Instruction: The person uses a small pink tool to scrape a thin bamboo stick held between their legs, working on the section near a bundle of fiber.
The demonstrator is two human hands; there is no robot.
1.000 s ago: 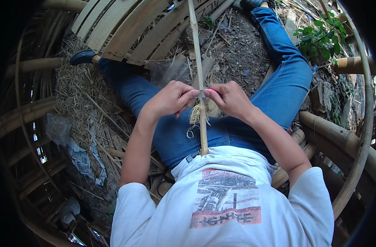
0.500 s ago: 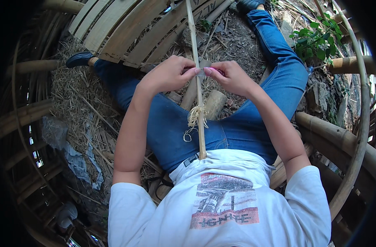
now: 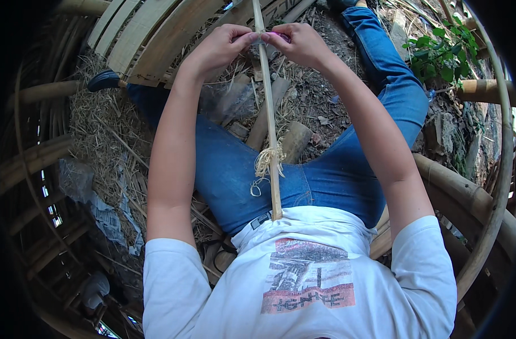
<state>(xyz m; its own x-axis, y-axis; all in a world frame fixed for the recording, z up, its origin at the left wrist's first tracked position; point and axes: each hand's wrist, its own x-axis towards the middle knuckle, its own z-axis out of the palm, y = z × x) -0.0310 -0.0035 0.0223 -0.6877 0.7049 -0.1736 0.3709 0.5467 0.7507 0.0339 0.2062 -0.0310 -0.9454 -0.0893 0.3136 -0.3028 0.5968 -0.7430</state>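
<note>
A long, thin bamboo strip (image 3: 270,113) runs from my waist out between my legs. Its near end rests against my white shirt. Far along it, my left hand (image 3: 223,48) and my right hand (image 3: 303,48) meet from either side, thumbs close to the strip. Both are closed on a small flat piece held across the strip; a pink part (image 3: 284,38) of it shows under my right fingers. Fingers hide most of this piece, so its kind is unclear. Pale curly shavings (image 3: 263,164) hang on the strip near my lap.
A slatted wooden crate (image 3: 156,48) lies at the far left. Bamboo pieces (image 3: 296,141) and clear plastic (image 3: 230,101) lie between my legs. Straw (image 3: 96,113) covers the left side. Bamboo poles (image 3: 467,183) and a leafy plant (image 3: 443,56) stand to the right.
Both hands have slid away from my body along the strip, arms now stretched out farther. The strip's near end stays at my waist.
</note>
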